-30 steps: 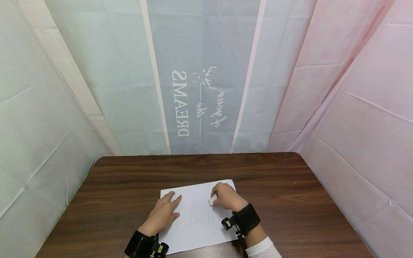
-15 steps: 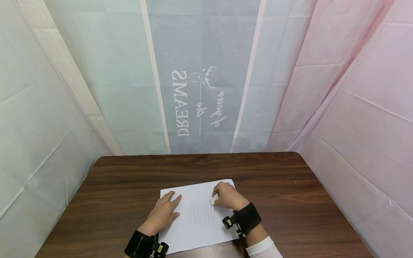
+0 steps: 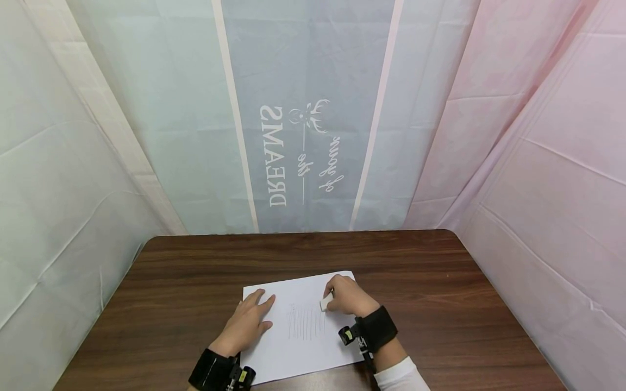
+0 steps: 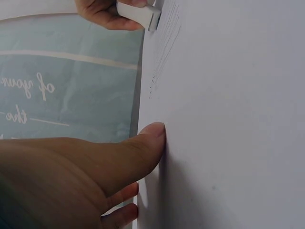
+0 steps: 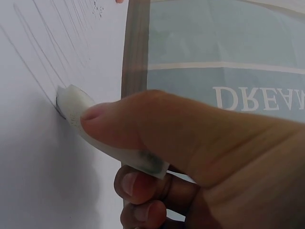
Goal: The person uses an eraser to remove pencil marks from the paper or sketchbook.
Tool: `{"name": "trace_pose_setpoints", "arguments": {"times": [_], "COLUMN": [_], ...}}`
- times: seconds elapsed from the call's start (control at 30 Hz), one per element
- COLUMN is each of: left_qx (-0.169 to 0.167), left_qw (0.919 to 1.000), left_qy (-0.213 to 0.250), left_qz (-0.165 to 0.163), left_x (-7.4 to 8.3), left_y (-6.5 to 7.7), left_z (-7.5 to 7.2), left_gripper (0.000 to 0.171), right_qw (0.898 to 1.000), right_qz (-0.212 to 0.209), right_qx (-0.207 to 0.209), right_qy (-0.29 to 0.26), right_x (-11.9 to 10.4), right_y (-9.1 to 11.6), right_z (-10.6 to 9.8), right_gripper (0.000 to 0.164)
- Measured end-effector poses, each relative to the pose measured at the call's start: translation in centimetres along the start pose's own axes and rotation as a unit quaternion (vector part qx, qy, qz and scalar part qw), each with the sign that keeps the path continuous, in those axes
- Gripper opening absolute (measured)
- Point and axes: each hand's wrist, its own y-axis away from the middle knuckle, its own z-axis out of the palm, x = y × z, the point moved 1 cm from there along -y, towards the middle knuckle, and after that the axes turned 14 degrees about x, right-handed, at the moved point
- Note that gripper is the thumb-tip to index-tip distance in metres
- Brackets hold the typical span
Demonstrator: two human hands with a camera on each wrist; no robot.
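A white eraser [image 5: 107, 145] is pinched between the thumb and fingers of my right hand [image 3: 348, 296]. Its worn end touches the paper beside the pencil lines in the right wrist view. The white sheet of paper [image 3: 298, 361] lies slightly askew, with a row of thin vertical pencil lines [image 3: 306, 325] in its middle and small dark specks at their upper ends. My left hand [image 3: 246, 321] rests on the sheet's left side, fingers spread. In the left wrist view its thumb [image 4: 143, 148] lies on the paper, and the eraser [image 4: 138, 14] shows at the top.
The paper lies near the front of a dark brown wooden table [image 3: 415, 271]. A printed curtain [image 3: 303, 65] hangs behind the table's far edge, with pale cloth on both sides. Black straps with small cameras [image 3: 347, 335] sit on both wrists.
My right hand, with the eraser, has shifted slightly to the right and away from me along the lines. The left hand has stayed in place on the paper.
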Motion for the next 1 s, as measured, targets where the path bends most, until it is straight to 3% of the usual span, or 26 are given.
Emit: {"name": "trace_pose_setpoints", "arguments": {"times": [1.0], "left_qx": [-0.007], "left_qw": [0.9999], "left_qy": [0.005], "left_qz": [-0.009], "left_x": [0.08], "left_y": [-0.05], "left_z": [-0.04], "left_gripper": [0.056], "right_qw": [1.000], "right_qz": [0.013], "right_qx": [-0.009], "right_qy": [0.002], "right_x": [0.97], "right_y": [-0.07], "right_z": [-0.60], "right_gripper": [0.014]}}
